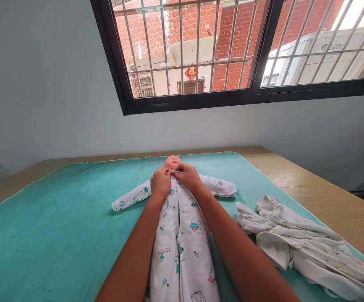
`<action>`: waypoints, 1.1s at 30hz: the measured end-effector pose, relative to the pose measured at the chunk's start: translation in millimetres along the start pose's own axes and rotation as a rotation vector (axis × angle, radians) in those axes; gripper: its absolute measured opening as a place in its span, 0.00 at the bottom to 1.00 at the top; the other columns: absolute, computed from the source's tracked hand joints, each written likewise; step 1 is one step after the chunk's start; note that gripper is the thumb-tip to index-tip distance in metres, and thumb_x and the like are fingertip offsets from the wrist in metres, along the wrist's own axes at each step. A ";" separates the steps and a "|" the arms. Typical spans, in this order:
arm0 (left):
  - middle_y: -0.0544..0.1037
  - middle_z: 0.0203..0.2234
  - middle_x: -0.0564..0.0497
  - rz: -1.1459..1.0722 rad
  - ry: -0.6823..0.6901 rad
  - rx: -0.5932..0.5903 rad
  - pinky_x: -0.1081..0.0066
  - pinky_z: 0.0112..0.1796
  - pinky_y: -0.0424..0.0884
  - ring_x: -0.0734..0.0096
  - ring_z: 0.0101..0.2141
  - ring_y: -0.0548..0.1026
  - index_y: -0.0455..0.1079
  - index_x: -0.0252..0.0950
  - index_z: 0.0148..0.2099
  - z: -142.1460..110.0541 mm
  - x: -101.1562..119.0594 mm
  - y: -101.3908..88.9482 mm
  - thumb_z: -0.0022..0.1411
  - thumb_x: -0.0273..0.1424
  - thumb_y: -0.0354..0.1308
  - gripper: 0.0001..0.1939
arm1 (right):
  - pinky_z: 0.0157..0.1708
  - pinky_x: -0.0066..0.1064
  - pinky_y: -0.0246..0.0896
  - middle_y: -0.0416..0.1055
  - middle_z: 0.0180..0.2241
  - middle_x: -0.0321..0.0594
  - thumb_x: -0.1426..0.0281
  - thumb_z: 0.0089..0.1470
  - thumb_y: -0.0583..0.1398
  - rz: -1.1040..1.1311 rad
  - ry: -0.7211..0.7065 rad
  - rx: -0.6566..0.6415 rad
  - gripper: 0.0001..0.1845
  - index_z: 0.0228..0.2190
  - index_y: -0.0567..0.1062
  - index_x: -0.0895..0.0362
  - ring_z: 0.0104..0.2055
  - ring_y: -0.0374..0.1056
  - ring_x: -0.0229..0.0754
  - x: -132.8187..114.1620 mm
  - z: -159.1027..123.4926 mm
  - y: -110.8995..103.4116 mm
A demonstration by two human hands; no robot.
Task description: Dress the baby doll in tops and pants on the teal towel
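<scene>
A baby doll (173, 161) lies on its back with its head toward the wall. It wears a white printed romper (196, 235), whose sleeves spread out to both sides and whose front is parted by a long slit. Just below the doll's chin, my left hand (161, 182) pinches the left edge of the collar. My right hand (187, 176) pinches the collar's other edge, close beside it. The fingertips nearly meet there, and they hide the small fastening point, if there is one. The doll's neck and body are covered.
A teal sheet (58, 218) covers most of the wooden table (314, 184). At the right lies a crumpled white baby garment (295, 239) with buttons. Behind the table are a pale wall (194, 130) and a barred, black-framed window (188, 100).
</scene>
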State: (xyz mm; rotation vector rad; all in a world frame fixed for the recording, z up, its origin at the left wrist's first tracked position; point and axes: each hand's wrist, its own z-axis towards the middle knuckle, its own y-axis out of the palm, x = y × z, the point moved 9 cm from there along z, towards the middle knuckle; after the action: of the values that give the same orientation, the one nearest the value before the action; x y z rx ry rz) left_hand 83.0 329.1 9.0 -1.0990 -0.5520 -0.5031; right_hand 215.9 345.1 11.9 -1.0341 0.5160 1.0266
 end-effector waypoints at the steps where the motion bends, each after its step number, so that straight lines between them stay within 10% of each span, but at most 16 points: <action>1: 0.78 0.40 0.48 -0.005 0.001 0.000 0.69 0.39 0.64 0.66 0.40 0.73 0.74 0.38 0.35 0.1 0.0 0.0 0.63 0.29 0.50 0.10 | 0.28 0.28 0.52 0.66 0.20 0.31 0.66 0.43 0.59 -0.014 0.005 0.016 0.09 0.17 0.66 0.55 0.26 0.59 0.36 0.5 -0.3 -0.7; 23: 0.79 0.37 0.50 -0.144 0.002 0.016 0.71 0.40 0.66 0.67 0.39 0.74 0.75 0.37 0.34 -0.8 0.0 -1.9 0.61 0.28 0.53 0.09 | 0.31 0.29 0.54 0.68 0.25 0.33 0.63 0.45 0.56 0.052 0.158 0.108 0.08 0.22 0.66 0.55 0.29 0.60 0.38 18.6 -0.4 -7.4; 33: 0.80 0.34 0.48 -0.234 -0.256 0.088 0.73 0.35 0.67 0.70 0.34 0.74 0.73 0.34 0.37 10.3 -46.7 -25.7 0.61 0.30 0.51 0.10 | 0.31 0.30 0.56 0.72 0.29 0.38 0.59 0.45 0.56 -0.007 0.334 0.184 0.12 0.25 0.68 0.56 0.31 0.64 0.41 59.3 3.0 -37.1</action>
State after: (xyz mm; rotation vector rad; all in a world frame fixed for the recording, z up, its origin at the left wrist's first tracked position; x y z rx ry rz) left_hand 29.7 334.0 0.2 -1.0261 -0.9264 -0.5380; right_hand 275.7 369.3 -15.4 -1.0458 0.8626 0.7853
